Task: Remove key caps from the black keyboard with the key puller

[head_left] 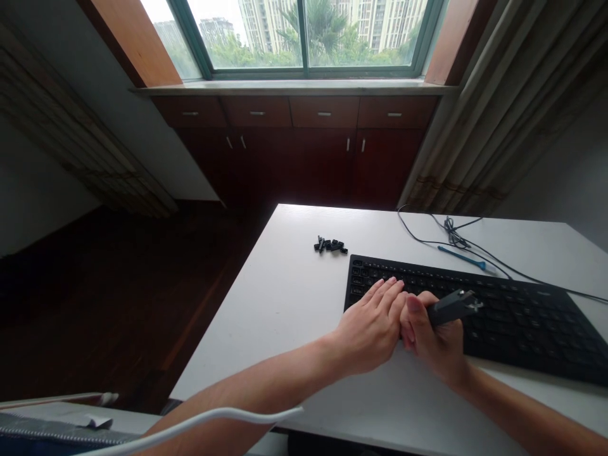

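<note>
A black keyboard [513, 316] lies on the white table, its left end under my hands. My left hand [373, 323] rests flat over that end, fingers stretched out and close together. Right beside it, touching it, my right hand [434, 339] is closed around a dark grey handled tool [453, 308] with metal prongs at its upper end. The tool's lower end is hidden by my hands. A small heap of loose black keycaps [330, 246] sits on the table beyond the keyboard's left corner. At the keyboard's left end, some key positions look stripped of caps.
A blue slim stick-like tool [462, 258] lies behind the keyboard, near a bundled black cable [453, 233]. A white cable [213, 415] crosses in front of my left forearm. The white table [266, 304] ends at the left; dark red cabinets [299, 158] stand beyond.
</note>
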A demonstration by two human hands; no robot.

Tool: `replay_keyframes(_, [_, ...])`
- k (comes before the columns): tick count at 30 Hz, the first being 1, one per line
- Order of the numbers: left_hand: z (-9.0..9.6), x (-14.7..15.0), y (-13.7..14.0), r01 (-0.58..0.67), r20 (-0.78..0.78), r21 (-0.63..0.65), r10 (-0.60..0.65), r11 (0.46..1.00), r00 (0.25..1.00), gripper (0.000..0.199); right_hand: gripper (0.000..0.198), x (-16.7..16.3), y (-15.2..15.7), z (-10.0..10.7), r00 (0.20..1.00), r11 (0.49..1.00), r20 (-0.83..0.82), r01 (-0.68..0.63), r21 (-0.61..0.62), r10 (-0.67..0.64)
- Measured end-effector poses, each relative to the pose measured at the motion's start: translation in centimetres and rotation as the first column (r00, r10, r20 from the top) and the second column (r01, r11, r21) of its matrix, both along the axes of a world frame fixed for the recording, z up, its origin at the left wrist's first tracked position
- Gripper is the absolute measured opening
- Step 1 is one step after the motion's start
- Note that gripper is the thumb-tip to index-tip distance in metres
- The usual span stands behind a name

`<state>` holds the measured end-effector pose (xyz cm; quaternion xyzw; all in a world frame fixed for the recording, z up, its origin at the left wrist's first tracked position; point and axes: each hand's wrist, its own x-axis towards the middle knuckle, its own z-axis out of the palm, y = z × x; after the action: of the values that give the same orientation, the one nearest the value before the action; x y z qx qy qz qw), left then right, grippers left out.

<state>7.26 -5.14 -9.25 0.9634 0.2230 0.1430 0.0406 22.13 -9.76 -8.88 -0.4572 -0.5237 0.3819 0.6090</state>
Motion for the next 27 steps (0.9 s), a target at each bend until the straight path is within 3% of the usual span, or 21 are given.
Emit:
replay_keyframes(23, [0.09,-0.24,-0.14,-0.013,-0.044,0.079,0.016,0.997,0.999,0.056,0.044,-0.26,-0.19,-0.35,0.997,0.997,0.020,0.075,-0.032,-0.075])
replay_keyframes(27, [-0.12,-0.20,0.00,-0.003,-0.014,0.074,0.004,0.997,1.000,0.057,0.045,-0.15,-0.21,-0.30,0.997,0.993,0.024,0.077,-0.091,-0.075])
